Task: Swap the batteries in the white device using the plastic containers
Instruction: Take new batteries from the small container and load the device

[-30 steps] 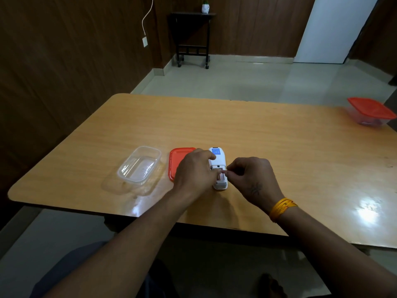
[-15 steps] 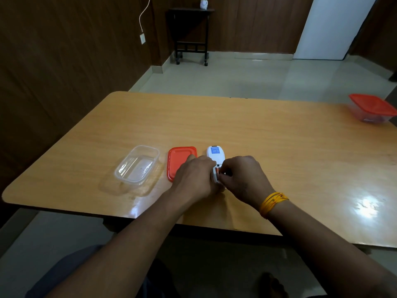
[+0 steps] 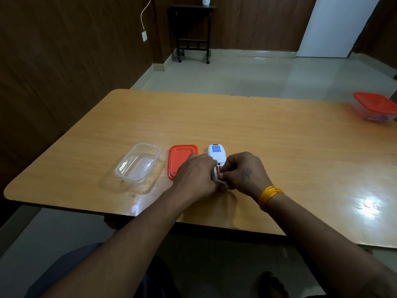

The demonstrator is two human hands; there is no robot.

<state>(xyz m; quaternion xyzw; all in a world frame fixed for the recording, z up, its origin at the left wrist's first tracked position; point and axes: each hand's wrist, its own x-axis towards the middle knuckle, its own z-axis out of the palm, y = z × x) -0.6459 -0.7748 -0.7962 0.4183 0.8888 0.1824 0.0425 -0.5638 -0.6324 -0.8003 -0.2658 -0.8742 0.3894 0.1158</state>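
The white device [image 3: 217,153] lies face down on the wooden table [image 3: 236,125], blue label at its far end. Its near end is covered by both hands. My left hand [image 3: 196,175] grips the device's near left side. My right hand [image 3: 245,172] pinches at the open battery bay, where an orange battery [image 3: 218,169] shows between the fingertips. An open clear plastic container [image 3: 138,162] stands to the left, with its red lid [image 3: 180,158] flat beside it, touching my left hand's knuckles.
A second clear container with a red lid [image 3: 374,106] sits closed at the table's far right edge. A dark side table [image 3: 192,29] stands on the floor against the back wall. A bright glare patch marks the table's near right.
Both hands have closed in over the device's near end. The orange battery now shows in the bay between my fingertips, where a pale cover showed a second ago.
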